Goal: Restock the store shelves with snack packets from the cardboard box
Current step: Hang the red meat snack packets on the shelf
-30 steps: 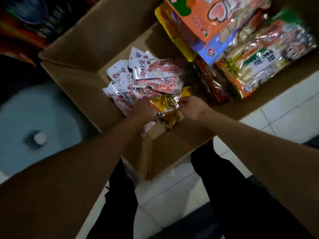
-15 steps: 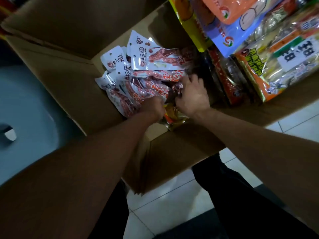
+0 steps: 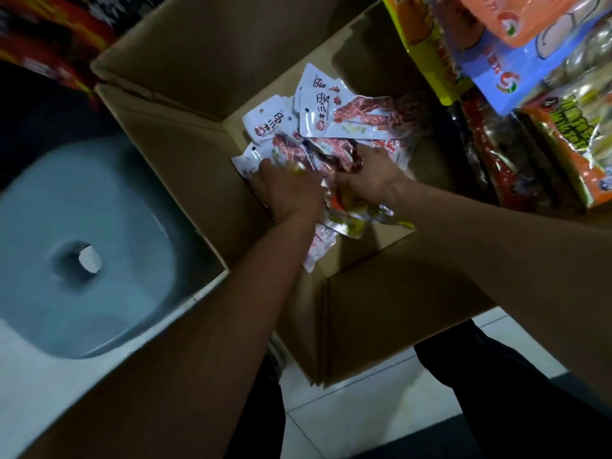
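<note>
Digging in cardboard box [image 3: 185, 134]: left hand [image 3: 287, 188] and right hand [image 3: 371, 175] both curled round red-and-white snack packets [image 3: 347, 119], yellow packets [image 3: 357, 217] underneath.

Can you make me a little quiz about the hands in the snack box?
1. True or false: both hands are inside the cardboard box.
2. What lies under the right hand? A) a yellow packet B) a bottle C) a book
3. What grey thing stands beside the box, on the left hand's side?

Key:
1. True.
2. A, the yellow packet.
3. A plastic stool.
</note>
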